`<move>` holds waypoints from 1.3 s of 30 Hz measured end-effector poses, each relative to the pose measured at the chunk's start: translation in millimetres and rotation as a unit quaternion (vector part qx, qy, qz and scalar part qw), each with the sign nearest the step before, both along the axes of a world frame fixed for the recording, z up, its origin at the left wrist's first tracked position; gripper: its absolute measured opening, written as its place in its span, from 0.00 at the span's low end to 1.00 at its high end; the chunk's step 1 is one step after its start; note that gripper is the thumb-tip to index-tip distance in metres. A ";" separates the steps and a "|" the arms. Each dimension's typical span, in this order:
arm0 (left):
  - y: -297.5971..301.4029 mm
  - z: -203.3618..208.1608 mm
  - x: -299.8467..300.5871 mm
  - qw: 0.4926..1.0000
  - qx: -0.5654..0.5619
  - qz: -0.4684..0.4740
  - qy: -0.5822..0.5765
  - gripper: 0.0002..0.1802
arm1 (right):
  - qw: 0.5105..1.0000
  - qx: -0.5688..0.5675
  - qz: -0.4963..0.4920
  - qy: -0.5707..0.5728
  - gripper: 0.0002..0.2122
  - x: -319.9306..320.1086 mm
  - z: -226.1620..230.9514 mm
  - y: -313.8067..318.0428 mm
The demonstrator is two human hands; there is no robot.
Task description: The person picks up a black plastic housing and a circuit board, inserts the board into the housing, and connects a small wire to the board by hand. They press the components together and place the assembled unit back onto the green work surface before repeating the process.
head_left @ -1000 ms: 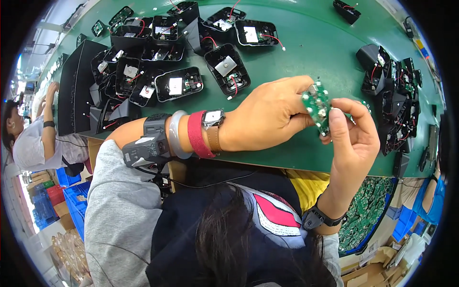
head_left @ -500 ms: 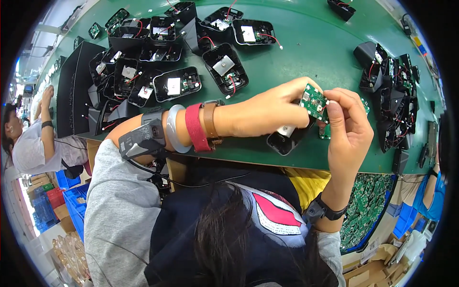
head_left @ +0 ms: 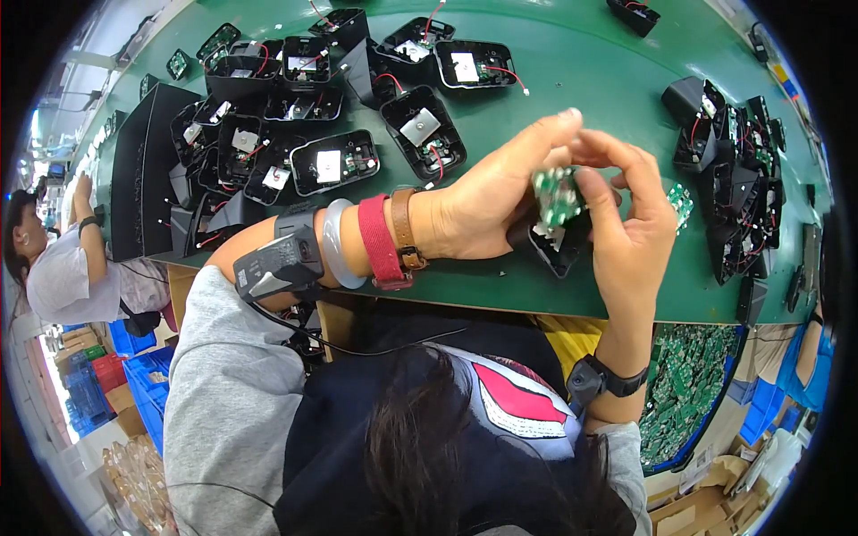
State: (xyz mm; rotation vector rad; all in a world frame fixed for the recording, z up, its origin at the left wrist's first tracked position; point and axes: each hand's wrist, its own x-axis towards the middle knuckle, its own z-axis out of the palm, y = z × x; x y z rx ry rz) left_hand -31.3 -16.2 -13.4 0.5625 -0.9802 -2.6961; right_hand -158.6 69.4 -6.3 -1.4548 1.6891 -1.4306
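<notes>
A green circuit board (head_left: 559,196), slightly blurred, is pinched at its right edge by the thumb and fingers of my right hand (head_left: 633,214). My left hand (head_left: 496,192) is open just left of the board, palm turned toward it, one digit stretched up near my right fingertips. Its other fingers are partly hidden behind the board. Below both hands a small black housing (head_left: 559,256) with a silvery plate inside sits near the table edge. Another green board (head_left: 679,205) lies beyond my right hand, partly covered by it.
Several open black housings (head_left: 335,163) with white plates and red wires crowd the green table (head_left: 581,54) on the left. More are stacked at the right (head_left: 742,188). A bin of green boards (head_left: 693,384) stands below the right edge. A co-worker (head_left: 80,259) sits far left.
My left hand has let go of the board and turned its palm up beside it. The board has shifted left and tilted in my right hand, which has moved slightly left.
</notes>
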 end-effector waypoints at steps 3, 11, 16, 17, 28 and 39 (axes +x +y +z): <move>-5.0 -5.4 3.5 0.998 0.008 -0.012 0.053 0.32 | 0.996 -0.034 -0.054 0.065 0.12 -1.0 -4.4 -1.0; 1.7 -4.9 3.6 0.987 -0.156 -0.036 0.027 0.43 | 0.995 -0.066 -0.068 0.028 0.10 6.1 1.4 25.6; -0.2 -9.3 4.9 0.906 -0.417 -0.041 0.052 0.47 | 0.998 -0.057 -0.024 0.018 0.08 3.0 -1.4 18.7; -1.1 -10.5 4.2 0.903 -0.423 -0.046 0.051 0.49 | 0.998 -0.037 -0.039 -0.037 0.08 2.2 -1.9 19.3; -0.5 0.6 3.4 0.972 -0.229 -0.058 -0.005 0.36 | 0.980 -0.024 -0.011 -0.195 0.04 0.5 -5.5 27.0; -2.3 -6.6 2.4 0.977 -0.190 -0.077 0.053 0.42 | 0.990 -0.066 -0.087 0.094 0.02 3.6 -14.9 35.3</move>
